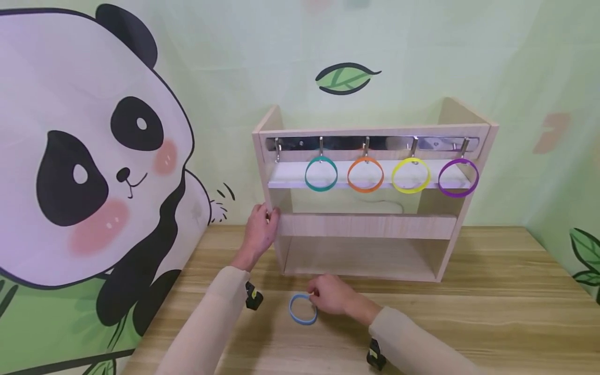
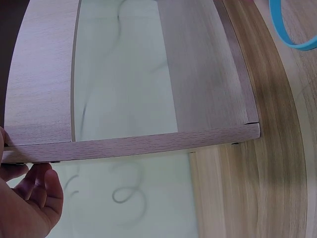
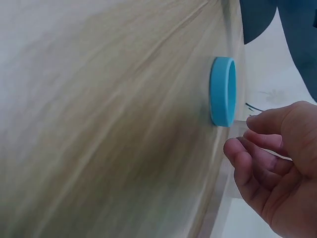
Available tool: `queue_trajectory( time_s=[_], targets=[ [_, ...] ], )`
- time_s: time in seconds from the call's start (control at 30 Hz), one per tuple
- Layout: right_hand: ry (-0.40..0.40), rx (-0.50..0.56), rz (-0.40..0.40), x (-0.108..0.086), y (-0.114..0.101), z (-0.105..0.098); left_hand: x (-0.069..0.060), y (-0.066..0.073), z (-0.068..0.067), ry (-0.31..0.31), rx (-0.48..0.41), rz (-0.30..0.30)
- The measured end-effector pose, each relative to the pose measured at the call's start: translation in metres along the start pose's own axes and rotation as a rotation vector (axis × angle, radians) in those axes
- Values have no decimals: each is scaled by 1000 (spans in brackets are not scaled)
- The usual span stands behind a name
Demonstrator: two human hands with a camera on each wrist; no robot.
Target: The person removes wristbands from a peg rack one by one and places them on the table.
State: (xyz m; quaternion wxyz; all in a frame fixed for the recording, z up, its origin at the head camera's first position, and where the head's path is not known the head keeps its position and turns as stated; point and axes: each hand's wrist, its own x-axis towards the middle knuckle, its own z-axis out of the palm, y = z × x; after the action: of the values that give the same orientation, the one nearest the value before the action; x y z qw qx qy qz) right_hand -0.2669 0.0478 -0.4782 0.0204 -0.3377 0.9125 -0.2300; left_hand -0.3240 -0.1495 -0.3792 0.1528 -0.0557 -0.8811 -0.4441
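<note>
while the left hand (image 1: 260, 232) is holding a pale wooden rack (image 1: 367, 226) by its left side panel, the right hand (image 1: 333, 295) is hovering low over the worktop (image 1: 497, 312), its fingertips pointing at a blue ring (image 1: 303, 322). the ring is lying flat on the wood in front of the rack's lower left part, and it is sitting just to the left of the right grip, its near edge alongside the fingertips. in the right wrist view, the right grip is showing spread, fingers loosely bent and thumb standing apart from them, with a narrow gap separating the thumb tip from the ring. the left grip is pinching the panel's edge, thumb on one face and bent fingers on the other.

above, a metal strip (image 1: 344, 143) is carrying a row of hooks, from which four more rings are hanging: a teal ring (image 1: 321, 189), an orange ring (image 1: 365, 190), a yellow ring (image 1: 411, 191) and, at the far right, a purple ring (image 1: 458, 195). a leftmost hook (image 1: 277, 150) is jutting out beside the teal one. behind, a cartoon panda (image 1: 75, 62) is filling the left of the pale green backdrop (image 1: 234, 67).
</note>
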Motion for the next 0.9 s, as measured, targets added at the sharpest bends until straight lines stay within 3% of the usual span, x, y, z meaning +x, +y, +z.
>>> queue_trajectory(
  time_s=[0.2, 0.43, 0.63, 0.9],
  targets=[
    [39, -65, -41, -11, -1, -13, 0, 0, 0, 2, -10, 11],
    [104, -55, -77, -22, -4, -32, -2, 1, 0, 11, -11, 12],
    [146, -50, -60, -30, -4, -49, -2, 0, 0, 6, -5, 1],
    [322, -94, -148, -36, -6, -69, -1, 0, 0, 9, -2, 10]
  ],
)
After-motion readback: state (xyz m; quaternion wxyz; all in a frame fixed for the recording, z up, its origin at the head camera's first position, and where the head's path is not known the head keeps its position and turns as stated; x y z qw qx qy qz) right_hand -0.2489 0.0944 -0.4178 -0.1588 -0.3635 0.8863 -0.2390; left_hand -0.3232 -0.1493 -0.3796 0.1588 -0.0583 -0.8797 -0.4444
